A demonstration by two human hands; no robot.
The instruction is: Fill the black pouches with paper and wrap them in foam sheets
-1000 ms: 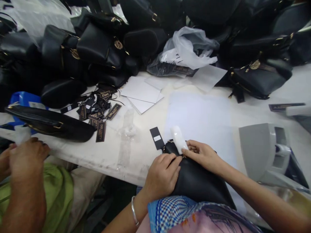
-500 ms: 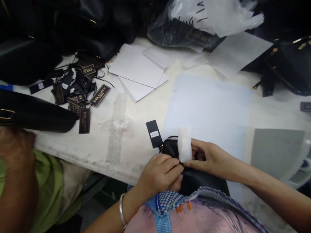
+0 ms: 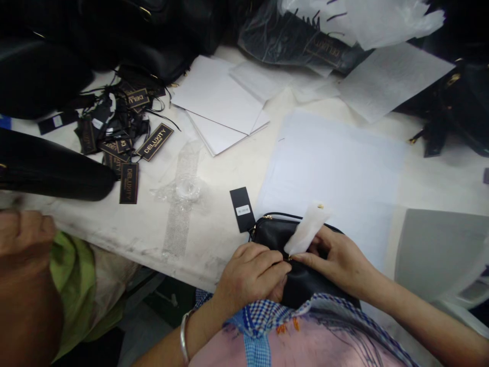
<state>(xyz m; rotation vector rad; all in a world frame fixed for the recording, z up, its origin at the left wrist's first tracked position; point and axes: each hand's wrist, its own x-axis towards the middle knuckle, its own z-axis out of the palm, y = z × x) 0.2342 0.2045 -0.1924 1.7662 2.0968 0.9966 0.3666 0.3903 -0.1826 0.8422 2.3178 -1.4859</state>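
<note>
A black handbag (image 3: 273,232) with a zipper and thin strap lies at the table's near edge, against my apron. My left hand (image 3: 254,272) is closed on the bag's near side, its fingertips at a small gold metal piece (image 3: 289,257). From the other side, my right hand (image 3: 336,257) pinches at that same spot, with thumb and fingers around the lower end of a white, soft-looking strip (image 3: 307,229). The strip slants up to the right, with a bit of gold by its top end. A black hang tag (image 3: 242,209) with a white label hangs off the bag's left corner onto the table.
A pile of black DELUXITY tags (image 3: 128,137) lies left. White sheets (image 3: 217,97) and a larger pale sheet (image 3: 332,168) cover the table beyond. Black bags (image 3: 160,35) and a plastic-wrapped one (image 3: 290,43) stand behind. Another person's hand (image 3: 26,229) is at far left.
The white strip has tipped from upright to slanting right, baring more of the bag's top. My right hand has turned slightly; my left hand stays at the same spot.
</note>
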